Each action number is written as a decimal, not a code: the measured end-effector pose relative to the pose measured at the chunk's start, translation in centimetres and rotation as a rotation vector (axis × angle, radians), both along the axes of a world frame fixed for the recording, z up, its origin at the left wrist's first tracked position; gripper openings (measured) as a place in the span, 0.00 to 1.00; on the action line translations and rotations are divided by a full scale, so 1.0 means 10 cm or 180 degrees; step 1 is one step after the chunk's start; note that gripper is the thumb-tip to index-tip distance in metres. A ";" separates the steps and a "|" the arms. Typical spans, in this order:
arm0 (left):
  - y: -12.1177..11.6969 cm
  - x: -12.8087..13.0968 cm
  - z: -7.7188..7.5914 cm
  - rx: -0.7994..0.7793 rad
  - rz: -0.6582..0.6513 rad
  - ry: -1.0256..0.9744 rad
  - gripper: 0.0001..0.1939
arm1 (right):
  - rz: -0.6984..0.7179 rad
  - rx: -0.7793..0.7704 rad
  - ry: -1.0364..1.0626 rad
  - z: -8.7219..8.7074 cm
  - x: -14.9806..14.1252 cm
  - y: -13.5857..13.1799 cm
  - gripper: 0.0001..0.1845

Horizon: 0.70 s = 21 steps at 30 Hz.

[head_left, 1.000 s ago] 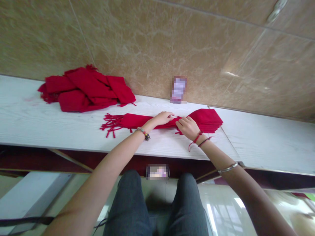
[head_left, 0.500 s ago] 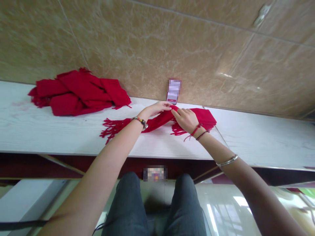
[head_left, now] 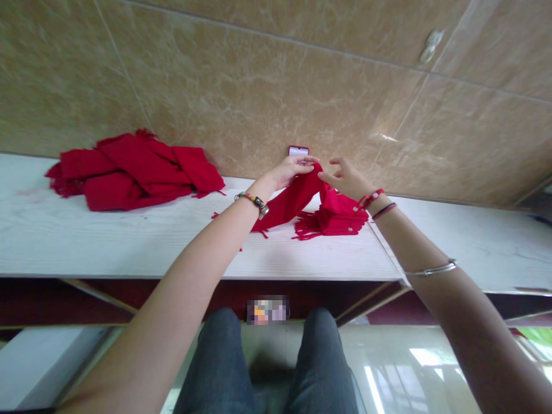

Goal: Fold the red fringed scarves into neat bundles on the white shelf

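Left of the stack [head_left: 340,223], the scarf [head_left: 297,197] is sloping up. The left hand [head_left: 287,171] is pinching its top; the right hand [head_left: 350,178] is hovering partly open, contact unclear. Folding is seemingly happening, next probably requiring straight edges.

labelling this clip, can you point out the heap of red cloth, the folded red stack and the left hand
Heap of red cloth [head_left: 138,177], head view: middle of the heap.
Folded red stack [head_left: 341,222], head view: front folded edges.
Left hand [head_left: 287,172], head view: back of the hand.
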<state>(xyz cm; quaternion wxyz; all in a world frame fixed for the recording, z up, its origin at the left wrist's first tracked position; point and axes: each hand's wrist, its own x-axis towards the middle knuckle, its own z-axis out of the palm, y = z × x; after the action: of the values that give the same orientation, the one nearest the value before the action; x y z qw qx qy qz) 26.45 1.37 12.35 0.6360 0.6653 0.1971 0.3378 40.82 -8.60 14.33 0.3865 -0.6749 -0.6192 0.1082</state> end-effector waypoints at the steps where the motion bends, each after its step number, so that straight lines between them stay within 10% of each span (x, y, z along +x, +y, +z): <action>1: -0.01 0.05 0.02 0.0070 -0.0009 -0.0015 0.13 | -0.0088 -0.0034 0.0199 0.04 0.02 0.02 0.27; 9: -0.02 0.56 0.11 0.1349 0.0467 0.0025 0.15 | -0.0452 0.0129 0.1176 0.29 0.30 0.16 0.25; 16: -0.50 0.73 -0.36 0.2979 0.1250 0.1428 0.49 | -0.0688 -0.0147 0.2306 0.12 0.54 0.10 0.18; 21: -0.66 0.92 -0.54 0.3111 0.1571 0.1606 0.36 | -0.0575 0.0009 0.2237 -0.06 0.76 0.12 0.19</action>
<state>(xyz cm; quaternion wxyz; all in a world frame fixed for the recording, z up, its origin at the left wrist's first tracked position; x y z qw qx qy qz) 35.65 -5.21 6.95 0.0929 0.8748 0.3124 0.3585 48.46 -7.40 13.72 0.5846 -0.6480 -0.3865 0.2981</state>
